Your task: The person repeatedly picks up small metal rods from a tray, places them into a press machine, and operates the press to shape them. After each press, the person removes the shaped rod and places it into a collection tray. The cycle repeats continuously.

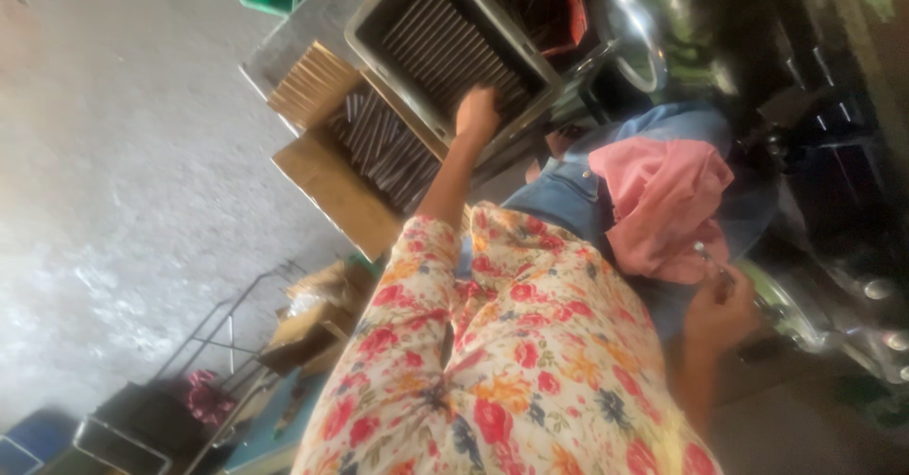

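My left hand [476,113] reaches into one grey tray [374,22] of metal rods [445,44], near its rim, grip unclear; my right hand [720,309] pinches one small metal piece [703,250].

Left hand [476,112] outstretched far forward, fingers curled; right hand [720,309] near the lap, loosely closed.

Single head-worn view, looking steeply down and strongly rolled, so that the concrete floor [114,153] fills the left side and machinery the right. The wearer's floral garment [511,361] occupies the near foreground, very close to the lens. The left hand [476,113], at the grey tray of metal rods [445,44], lies farther off near the top centre; the right hand [720,309] sits close at the right edge. No second view overlaps.
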